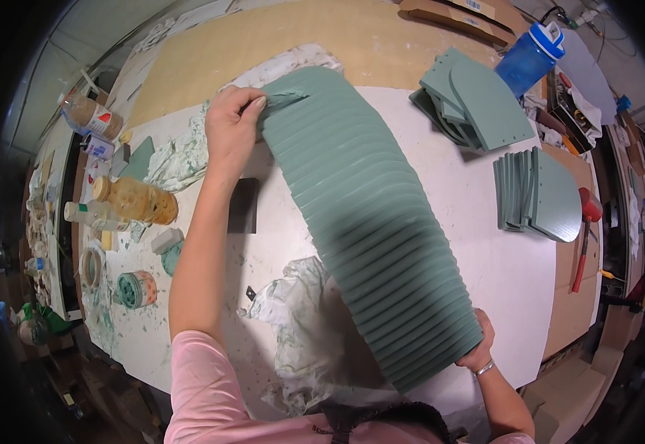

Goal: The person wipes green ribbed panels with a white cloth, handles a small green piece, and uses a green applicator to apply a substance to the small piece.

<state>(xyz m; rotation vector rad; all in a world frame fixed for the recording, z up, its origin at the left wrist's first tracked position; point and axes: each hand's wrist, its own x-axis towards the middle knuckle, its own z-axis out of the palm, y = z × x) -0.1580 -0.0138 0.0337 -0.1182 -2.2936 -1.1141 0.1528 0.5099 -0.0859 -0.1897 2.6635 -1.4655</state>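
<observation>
A long, curved green ribbed piece [371,200] slants over the white table, its far end wider than its near end. At its far left corner, my left hand [235,122] is closed in a pinch on a crumpled greenish strip [285,98], which looks like a stained rag lying against the ribs. My right hand [479,344] grips the near right edge, its fingers partly hidden by the piece. Below the piece lies a crumpled white rag [289,311] with green stains. A dark block [244,206] rests beside my left forearm.
Flat green panels [478,103] and stacked curved green parts [537,194] lie to the right, near a blue bottle [531,59] and a red-headed hammer [587,222]. On the left are an amber bottle [137,200], a jar of green paste [136,289] and a tape roll [91,266].
</observation>
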